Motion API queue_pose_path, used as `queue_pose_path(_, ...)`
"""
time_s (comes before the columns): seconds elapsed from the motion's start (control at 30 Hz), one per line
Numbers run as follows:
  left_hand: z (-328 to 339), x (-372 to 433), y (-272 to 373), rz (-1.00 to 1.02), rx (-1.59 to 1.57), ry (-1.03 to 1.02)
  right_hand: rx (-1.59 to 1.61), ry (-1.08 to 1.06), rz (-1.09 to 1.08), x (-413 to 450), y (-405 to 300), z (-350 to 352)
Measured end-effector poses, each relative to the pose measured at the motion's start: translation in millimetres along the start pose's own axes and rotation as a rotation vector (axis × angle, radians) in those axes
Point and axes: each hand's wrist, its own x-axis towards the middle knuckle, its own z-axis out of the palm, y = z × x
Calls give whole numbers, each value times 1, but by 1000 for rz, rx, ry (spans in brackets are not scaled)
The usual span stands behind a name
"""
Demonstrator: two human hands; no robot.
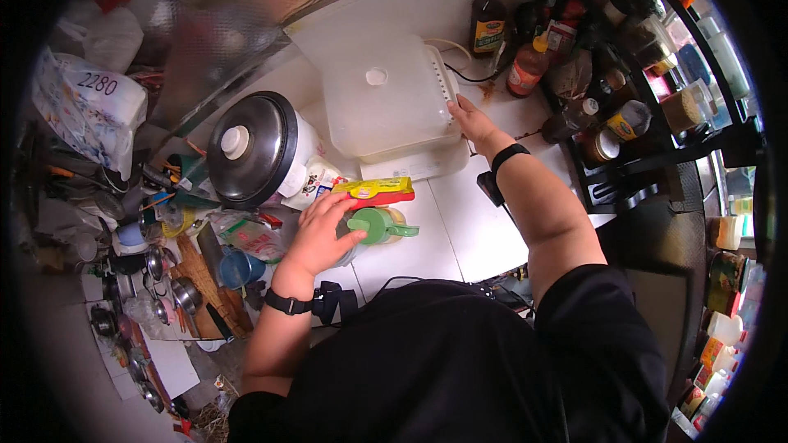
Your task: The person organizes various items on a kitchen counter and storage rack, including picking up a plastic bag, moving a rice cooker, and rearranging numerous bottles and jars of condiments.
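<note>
My right hand [474, 120] grips the right edge of a translucent white plastic box [388, 104] near the back wall. Under its front edge shows a white base [425, 164] with small markings on it. Fingers spread, my left hand [320, 234] is over the near left part of the counter. Its fingertips overlap the left end of a yellow and red package [385, 191], and its thumb overlaps the green lid of a jug [375, 226]. Part of a clear container [348, 256] shows below that hand; whether the hand holds it is hidden.
Left of the box stands a white electric cooker [301, 141] with a dark metal lid [258, 147]. Sauce bottles [527, 67] and a black rack [594, 187] with jars line the right side. A blue cup [240, 267] and several utensils crowd the left.
</note>
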Motion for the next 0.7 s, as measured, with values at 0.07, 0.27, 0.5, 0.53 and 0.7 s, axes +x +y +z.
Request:
queue_pose_path(0.07,1,0,-3,7,-12,-9,35,-7,19,11,8,-6)
queue_pose_path(0.27,4,2,-6,13,-81,21,-42,-45,0,1,0,0)
queue_pose_path(0.5,-4,10,5,47,-94,-56,-224,-11,-48,8,-26,22)
queue_pose_path(0.53,-3,11,4,43,-92,-73,-238,-13,-62,10,-22,20)
queue_pose_path(0.7,-3,6,4,22,-77,-112,-178,-52,12,4,-20,15)
